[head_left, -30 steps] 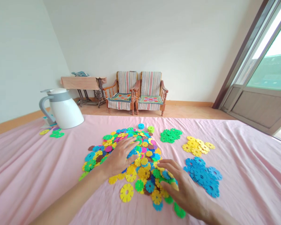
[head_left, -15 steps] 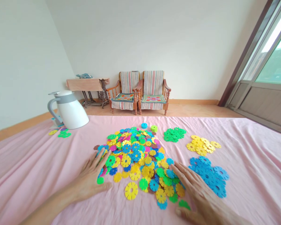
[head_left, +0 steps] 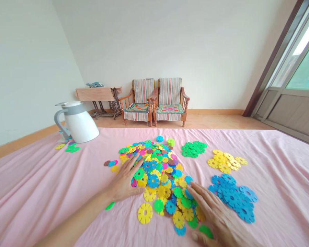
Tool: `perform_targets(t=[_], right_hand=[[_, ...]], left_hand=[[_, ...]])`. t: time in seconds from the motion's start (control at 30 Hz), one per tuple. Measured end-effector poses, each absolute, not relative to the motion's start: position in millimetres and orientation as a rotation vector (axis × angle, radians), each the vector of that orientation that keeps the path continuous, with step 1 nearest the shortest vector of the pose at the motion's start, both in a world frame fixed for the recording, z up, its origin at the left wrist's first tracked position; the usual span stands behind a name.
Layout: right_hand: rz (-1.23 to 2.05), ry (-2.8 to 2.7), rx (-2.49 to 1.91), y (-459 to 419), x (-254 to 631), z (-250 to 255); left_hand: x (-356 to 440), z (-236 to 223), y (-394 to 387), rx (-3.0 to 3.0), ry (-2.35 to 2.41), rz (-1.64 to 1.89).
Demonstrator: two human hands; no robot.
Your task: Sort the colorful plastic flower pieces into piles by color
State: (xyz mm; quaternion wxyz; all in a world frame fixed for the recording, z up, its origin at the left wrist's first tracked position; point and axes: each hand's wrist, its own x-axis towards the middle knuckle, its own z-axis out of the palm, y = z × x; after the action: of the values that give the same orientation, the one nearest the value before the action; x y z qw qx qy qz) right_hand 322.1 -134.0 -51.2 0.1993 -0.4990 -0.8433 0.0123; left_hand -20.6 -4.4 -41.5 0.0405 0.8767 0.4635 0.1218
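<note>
Out on the pink bedsheet point(head_left: 36, 195), there's a big heap of plastic snowflake discs point(head_left: 161, 171) in mixed colours, with both bare hands right up on it. The left hand point(head_left: 125, 181) is pressed into the heap's near-left side, its grip wide open and fingers fanned over the discs, and I can't see anything pinched. The right hand point(head_left: 216, 214) sits at the near-right edge, also spread wide and looking empty. The heap lies between the 2 hands and runs longest straight away from the person, and the left hand reaches further into it. Just past the right hand is a blue disc pile point(head_left: 233, 197), with a yellow disc pile point(head_left: 225, 161) and a green disc pile point(head_left: 193, 149) further off. The discs are flat, with notched edges and round centre holes, and they look like smooth, hard plastic.
</note>
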Motion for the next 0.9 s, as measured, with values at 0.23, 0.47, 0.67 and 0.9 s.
perform_targets(t=[0.23,0.47,0.67,0.9], right_hand=[[0.001,-2.383,-1.294,-129,320,-54],[0.075,-2.477,-1.222,-128,311,-59],[0.277,-2.557,-1.269,-123,285,-47],[0.491,-2.581,-1.247,-110,235,-36]], left_hand=[[13,-37,9,2.679,1.250,0.429],[50,-38,33,2.741,1.145,0.515],[79,-38,50,2.725,1.034,0.477],[73,-5,43,2.709,0.872,0.371]])
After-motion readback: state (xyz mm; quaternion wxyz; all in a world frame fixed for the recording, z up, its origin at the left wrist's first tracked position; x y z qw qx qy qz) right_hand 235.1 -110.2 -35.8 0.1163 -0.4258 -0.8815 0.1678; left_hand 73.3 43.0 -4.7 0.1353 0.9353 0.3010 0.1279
